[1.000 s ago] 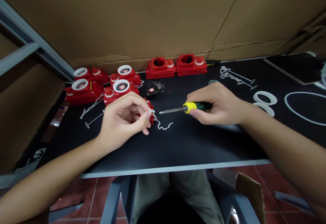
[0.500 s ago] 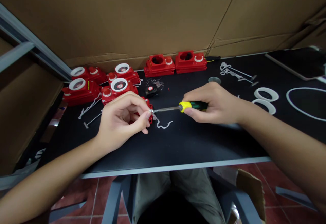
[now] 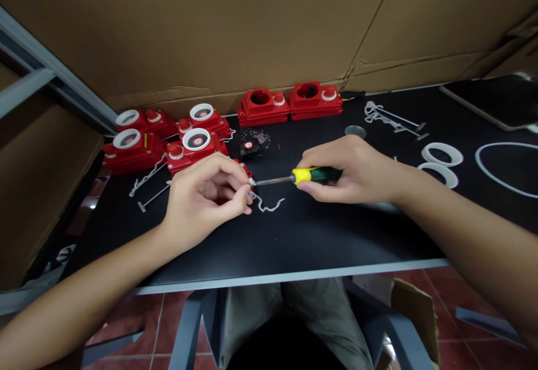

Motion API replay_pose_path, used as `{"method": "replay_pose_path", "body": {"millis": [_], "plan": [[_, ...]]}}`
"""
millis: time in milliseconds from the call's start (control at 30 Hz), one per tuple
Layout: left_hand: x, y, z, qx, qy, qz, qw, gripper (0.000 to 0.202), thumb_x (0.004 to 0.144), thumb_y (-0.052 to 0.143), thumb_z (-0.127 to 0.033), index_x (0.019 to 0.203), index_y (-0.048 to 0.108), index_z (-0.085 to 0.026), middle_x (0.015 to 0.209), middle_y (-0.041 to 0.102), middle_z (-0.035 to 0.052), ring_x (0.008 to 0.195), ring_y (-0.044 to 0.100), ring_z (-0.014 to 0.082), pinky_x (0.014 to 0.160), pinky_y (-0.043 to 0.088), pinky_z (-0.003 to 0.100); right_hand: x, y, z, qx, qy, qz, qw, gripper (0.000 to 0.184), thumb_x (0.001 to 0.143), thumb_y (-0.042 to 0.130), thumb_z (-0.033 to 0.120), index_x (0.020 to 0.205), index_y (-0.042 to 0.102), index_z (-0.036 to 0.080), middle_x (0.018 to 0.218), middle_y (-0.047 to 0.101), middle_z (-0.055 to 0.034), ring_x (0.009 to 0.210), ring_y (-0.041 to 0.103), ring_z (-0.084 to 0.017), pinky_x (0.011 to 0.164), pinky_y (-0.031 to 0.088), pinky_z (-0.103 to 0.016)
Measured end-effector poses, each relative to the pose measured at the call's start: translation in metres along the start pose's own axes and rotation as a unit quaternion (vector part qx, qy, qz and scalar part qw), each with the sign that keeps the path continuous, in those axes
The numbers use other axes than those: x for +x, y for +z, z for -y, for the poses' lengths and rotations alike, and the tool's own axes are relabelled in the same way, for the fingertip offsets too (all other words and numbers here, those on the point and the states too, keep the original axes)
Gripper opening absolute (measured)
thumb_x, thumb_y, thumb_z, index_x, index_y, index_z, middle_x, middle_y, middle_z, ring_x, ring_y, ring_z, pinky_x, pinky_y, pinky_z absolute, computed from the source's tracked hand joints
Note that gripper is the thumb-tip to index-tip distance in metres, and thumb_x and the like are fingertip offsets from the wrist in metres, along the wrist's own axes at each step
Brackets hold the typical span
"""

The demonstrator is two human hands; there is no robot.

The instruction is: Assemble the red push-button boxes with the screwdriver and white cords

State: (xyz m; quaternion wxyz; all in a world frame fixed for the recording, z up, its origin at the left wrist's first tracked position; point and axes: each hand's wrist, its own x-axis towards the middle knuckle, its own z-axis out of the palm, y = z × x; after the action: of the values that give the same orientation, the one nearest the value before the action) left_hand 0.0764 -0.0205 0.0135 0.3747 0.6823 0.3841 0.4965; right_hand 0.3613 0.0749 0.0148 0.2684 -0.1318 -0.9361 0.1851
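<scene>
Over the desk (image 3: pixel 294 235), between its front and back edges, our left hand (image 3: pixel 193 196) pinches a fitting (image 3: pixel 251 181); our right hand (image 3: pixel 357 154) grips the screwdriver (image 3: pixel 300 176), whose tip has closed the gap, seemingly seating.

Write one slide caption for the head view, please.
Right hand holds a screwdriver to a small part in the left fingers; red boxes behind.

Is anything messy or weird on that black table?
Yes: light specks lie scattered beside a small black part, in front of two red boxes with open round holes. It looks like spilled debris, though I can't tell what it is.
</scene>
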Motion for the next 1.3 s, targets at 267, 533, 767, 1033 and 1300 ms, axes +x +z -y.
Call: {"method": "replay_pose_path", "body": {"millis": [267,533,767,1033,1300], "plan": [[-0.0008,-0.0002,0.0015,0.01,0.008,0.006,1.0,0.013,0.097,0.081,-0.008,0.107,0.081,-0.015,0.095,0.072,0.0016,0.074,0.081,0.0138,0.063,0.076,0.024,0.0005,-0.0024,0.0,0.0,-0.003,0.005,1.0,0.017,0.105,0.07,0.027,0.092,0.073,0.017,0.074,0.068,0.0019,0.06,0.055,-0.008,0.059,0.042,-0.021],[0.001,-0.0005,-0.0023,-0.033,-0.009,-0.004,0.999,0.009,0.097,0.081,-0.007,0.1,0.078,-0.015,0.087,0.075,0.0007,0.073,0.082,0.0146,0.061,0.076,0.024,0.0009,-0.0062,0.0013,0.005,0.013,0.006,1.0,0.019,0.105,0.069,0.029,0.09,0.071,0.019,0.073,0.068,0.0012,0.059,0.053,-0.01,0.056,0.041,-0.025],[0.0009,0.0006,-0.0031,-0.039,-0.007,-0.005,0.999,0.009,0.097,0.081,-0.006,0.099,0.079,-0.015,0.089,0.075,0.0011,0.073,0.082,0.0142,0.062,0.075,0.023,-0.0004,-0.006,0.001,0.005,0.017,0.003,1.0,0.02,0.106,0.069,0.031,0.09,0.072,0.018,0.073,0.069,0.0011,0.059,0.053,-0.009,0.056,0.041,-0.026],[0.0002,0.0006,-0.002,-0.039,0.01,-0.001,0.999,0.008,0.1,0.08,-0.007,0.099,0.079,-0.014,0.095,0.075,0.0021,0.076,0.085,0.0147,0.069,0.076,0.023,-0.0004,-0.0057,0.0011,0.009,0.019,-0.002,1.0,0.02,0.106,0.069,0.031,0.091,0.072,0.019,0.074,0.07,0.0006,0.06,0.057,-0.01,0.056,0.042,-0.027],[-0.0012,0.0005,-0.0015,-0.056,-0.005,-0.013,0.998,0.009,0.101,0.086,-0.019,0.098,0.08,-0.015,0.096,0.074,0.0023,0.076,0.085,0.0161,0.07,0.076,0.025,-0.0005,-0.0051,0.0008,0.011,0.017,-0.004,1.0,0.018,0.106,0.069,0.03,0.091,0.071,0.02,0.073,0.069,0.001,0.06,0.055,-0.01,0.056,0.042,-0.027]]}}
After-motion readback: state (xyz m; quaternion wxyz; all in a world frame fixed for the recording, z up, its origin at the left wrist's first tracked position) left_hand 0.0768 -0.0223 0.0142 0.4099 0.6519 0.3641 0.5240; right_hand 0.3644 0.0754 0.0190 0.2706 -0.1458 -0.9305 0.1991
